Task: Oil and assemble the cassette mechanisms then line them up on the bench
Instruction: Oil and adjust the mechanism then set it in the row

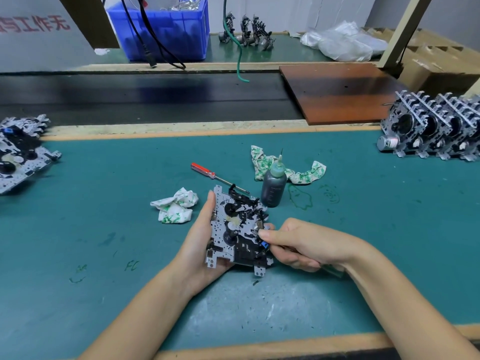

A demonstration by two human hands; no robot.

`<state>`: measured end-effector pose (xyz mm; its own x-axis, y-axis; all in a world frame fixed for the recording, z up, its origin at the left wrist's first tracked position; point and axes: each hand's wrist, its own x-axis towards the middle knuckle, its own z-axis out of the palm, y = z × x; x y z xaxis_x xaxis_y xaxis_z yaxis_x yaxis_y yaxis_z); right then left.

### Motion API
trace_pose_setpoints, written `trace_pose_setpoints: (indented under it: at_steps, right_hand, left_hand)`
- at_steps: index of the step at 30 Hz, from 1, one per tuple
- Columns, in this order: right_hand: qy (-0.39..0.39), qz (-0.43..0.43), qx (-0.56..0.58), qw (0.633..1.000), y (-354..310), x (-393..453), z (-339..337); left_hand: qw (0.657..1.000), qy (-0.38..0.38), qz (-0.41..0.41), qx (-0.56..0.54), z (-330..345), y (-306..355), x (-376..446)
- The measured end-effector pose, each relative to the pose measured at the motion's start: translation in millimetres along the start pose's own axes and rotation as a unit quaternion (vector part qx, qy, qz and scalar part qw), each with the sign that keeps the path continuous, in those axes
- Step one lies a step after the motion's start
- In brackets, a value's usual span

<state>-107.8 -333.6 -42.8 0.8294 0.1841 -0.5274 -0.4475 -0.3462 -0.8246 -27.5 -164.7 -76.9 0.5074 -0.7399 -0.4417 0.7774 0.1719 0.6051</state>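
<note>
A person's left hand (205,245) grasps a cassette mechanism (239,229) above the green tabletop (104,229), while the right hand (293,245) pinches a small part at its edge. An oil bottle (274,185) stands just behind.

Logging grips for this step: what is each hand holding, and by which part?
The left hand holds the cassette mechanism by its left edge and underside. The right hand pinches a small part at its right edge.
</note>
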Motion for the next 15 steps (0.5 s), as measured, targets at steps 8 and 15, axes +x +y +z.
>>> trace_pose_setpoints:
  at_steps: [8,15]
  right_hand:
    - [-0.027,0.001,-0.004,1.000,1.1,0.7,-4.9]
    - [0.066,-0.072,0.139,0.985,13.0,-6.5,-12.4]
  left_hand:
    - [1.000,-0.003,-0.001,0.010,-0.2,-0.3,-2.0]
    - [0.998,-0.025,-0.007,-0.056,1.3,6.5,-11.1]
